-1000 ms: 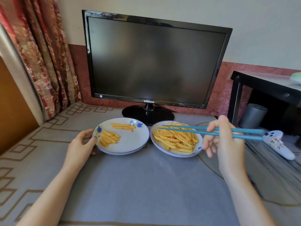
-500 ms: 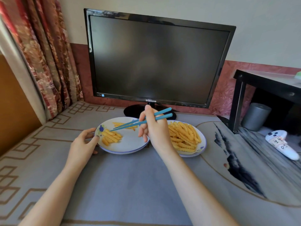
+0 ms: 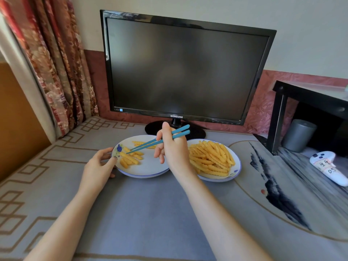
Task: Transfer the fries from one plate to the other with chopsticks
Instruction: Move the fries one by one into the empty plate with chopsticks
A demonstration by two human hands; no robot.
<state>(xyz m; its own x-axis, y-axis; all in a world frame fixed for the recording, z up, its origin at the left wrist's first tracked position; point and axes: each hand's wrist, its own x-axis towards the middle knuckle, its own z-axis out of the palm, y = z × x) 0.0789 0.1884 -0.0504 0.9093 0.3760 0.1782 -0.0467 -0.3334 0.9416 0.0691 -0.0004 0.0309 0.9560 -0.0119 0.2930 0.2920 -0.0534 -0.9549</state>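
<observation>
A: right hand [image 3: 174, 147], fingers curled round the blue chopsticks [image 3: 158, 141], has swung over to the left plate [image 3: 150, 167]; tips among its few fries [image 3: 130, 159]

B: a drop-off, probably; left hand [image 3: 98, 166] pinches that rim; right plate [image 3: 236, 171] stays heaped

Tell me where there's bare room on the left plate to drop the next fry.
The left plate is bare along its near and right side, between the small fry pile and the right hand. Crowded at its left: that pile, chopsticks, left hand on the rim.
</observation>
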